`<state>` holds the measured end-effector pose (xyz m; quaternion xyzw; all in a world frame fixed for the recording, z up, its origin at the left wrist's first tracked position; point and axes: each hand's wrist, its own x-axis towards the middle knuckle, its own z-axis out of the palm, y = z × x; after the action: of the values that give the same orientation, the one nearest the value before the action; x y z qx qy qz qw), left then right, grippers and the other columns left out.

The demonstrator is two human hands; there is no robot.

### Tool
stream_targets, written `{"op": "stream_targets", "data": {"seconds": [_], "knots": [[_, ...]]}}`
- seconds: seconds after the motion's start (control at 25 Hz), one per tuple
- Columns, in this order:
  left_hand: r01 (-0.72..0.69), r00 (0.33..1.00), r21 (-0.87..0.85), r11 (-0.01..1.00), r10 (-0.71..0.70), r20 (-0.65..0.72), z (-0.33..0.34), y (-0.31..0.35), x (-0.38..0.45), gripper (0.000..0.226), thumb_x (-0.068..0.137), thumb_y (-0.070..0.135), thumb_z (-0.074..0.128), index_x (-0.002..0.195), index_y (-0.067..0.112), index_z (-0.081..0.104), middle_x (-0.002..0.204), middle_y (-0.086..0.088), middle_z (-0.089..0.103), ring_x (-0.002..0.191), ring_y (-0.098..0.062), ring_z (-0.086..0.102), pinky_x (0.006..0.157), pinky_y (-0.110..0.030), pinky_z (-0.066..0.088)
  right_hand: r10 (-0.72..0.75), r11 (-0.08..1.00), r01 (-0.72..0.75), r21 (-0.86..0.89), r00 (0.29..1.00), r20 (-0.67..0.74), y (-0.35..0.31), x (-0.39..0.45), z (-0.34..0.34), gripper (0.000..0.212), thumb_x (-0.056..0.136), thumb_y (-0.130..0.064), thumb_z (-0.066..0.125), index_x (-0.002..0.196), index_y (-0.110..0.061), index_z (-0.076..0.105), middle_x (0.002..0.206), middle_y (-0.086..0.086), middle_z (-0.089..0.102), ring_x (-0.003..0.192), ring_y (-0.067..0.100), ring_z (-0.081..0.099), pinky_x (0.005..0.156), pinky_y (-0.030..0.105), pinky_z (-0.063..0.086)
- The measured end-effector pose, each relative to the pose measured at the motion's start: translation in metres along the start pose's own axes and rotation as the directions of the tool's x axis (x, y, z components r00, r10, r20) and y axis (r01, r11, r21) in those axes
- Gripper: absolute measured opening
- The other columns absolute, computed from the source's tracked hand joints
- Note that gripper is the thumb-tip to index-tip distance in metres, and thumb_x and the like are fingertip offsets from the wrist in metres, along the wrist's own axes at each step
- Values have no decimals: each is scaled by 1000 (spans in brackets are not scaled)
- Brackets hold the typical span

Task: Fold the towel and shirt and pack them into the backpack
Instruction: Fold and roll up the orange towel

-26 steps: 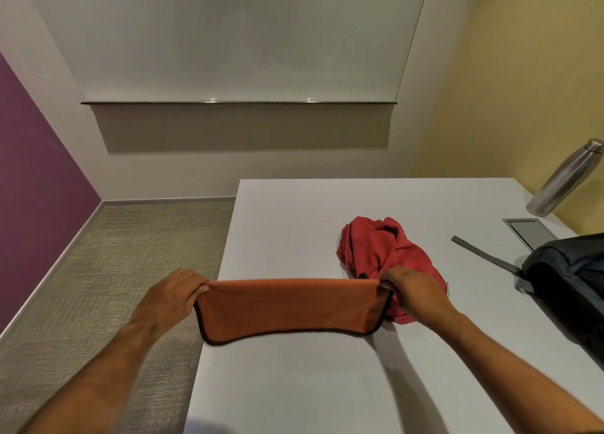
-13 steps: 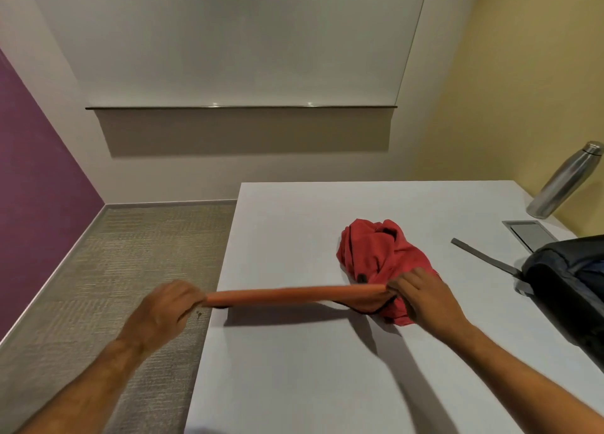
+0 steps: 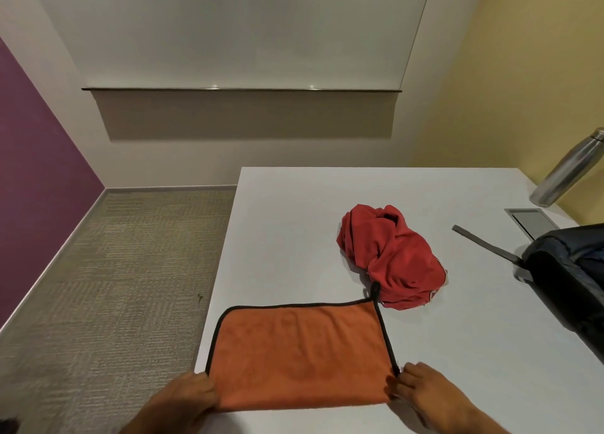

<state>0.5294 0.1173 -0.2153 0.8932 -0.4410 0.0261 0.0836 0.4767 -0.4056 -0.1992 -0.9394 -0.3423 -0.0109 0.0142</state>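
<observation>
Now your left hand [image 3: 188,397] and right hand [image 3: 421,392] pinch the near corners of the black-edged orange microfibre towel [image 3: 299,352]; fold it evenly, matching edges on the white desk [image 3: 294,221].

Plush cloth towel [image 3: 299,352]; brushed metal bottle [image 3: 570,168]; seemingly matt table [image 3: 327,211].

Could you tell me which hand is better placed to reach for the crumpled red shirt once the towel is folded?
Probably the right hand: it holds the towel corner nearest the shirt, while the left hand sits across the towel.
</observation>
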Motion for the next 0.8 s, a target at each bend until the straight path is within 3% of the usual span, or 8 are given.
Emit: {"op": "stream_targets", "data": {"seconds": [0.12,0.16,0.24,0.32,0.4,0.48,0.6,0.8], "knots": [[30,996,-7,1000,-29,89,-4,2,9,13,72,36,61,64,30,52,67,16,47,61,-1,43,58,-19,30,256,958,-260,122,966,44,-18,6,-11,27,82,-62,59,82,-36,62,73,-18,59,68,2,49,52,18,42],[72,992,-13,997,-70,104,-6,4,15,14,74,40,61,66,31,55,67,18,49,62,0,44,59,-18,31,448,857,-453,246,890,77,-26,10,-15,33,80,-66,58,82,-33,61,75,-17,59,70,3,51,56,19,43],[272,961,-151,950,-258,103,-7,11,31,14,81,47,58,77,34,62,73,24,53,67,3,49,62,-15,37,786,485,-751,447,599,154,-34,23,-19,32,75,-61,67,87,-32,59,84,-16,61,77,5,57,67,22,47],[445,894,-324,834,-432,116,-10,25,59,11,84,49,59,87,39,63,81,27,59,75,4,57,67,-13,45,890,187,-849,494,360,281,-34,39,-18,41,72,-53,75,97,-29,52,92,-9,59,83,11,57,75,26,47],[519,848,-464,718,-502,172,-18,45,100,8,84,45,64,92,43,62,88,26,62,83,5,61,72,-10,48,883,53,-891,450,252,396,-28,49,-13,49,71,-48,79,103,-23,51,93,-6,57,86,15,56,76,28,47],[574,804,-568,590,-539,252,-23,67,145,17,82,41,69,97,41,61,92,22,64,84,3,62,76,-11,50,868,-17,-917,399,184,461,-25,55,-11,49,69,-42,80,103,-19,53,90,-5,58,85,15,58,77,30,51],[647,728,-625,437,-598,335,-21,95,201,27,73,47,71,96,39,63,94,18,66,83,-1,64,82,-25,56,847,-43,-927,373,164,506,-30,59,-9,38,69,-28,78,97,-19,55,88,-3,59,83,16,58,71,27,48],[720,667,-616,318,-561,490,-14,133,256,51,77,48,74,120,23,62,113,6,67,96,-9,64,82,-20,53,826,-46,-944,327,148,543,-33,66,-14,10,70,-23,70,77,-19,63,73,-5,65,69,11,62,65,25,54]]}}
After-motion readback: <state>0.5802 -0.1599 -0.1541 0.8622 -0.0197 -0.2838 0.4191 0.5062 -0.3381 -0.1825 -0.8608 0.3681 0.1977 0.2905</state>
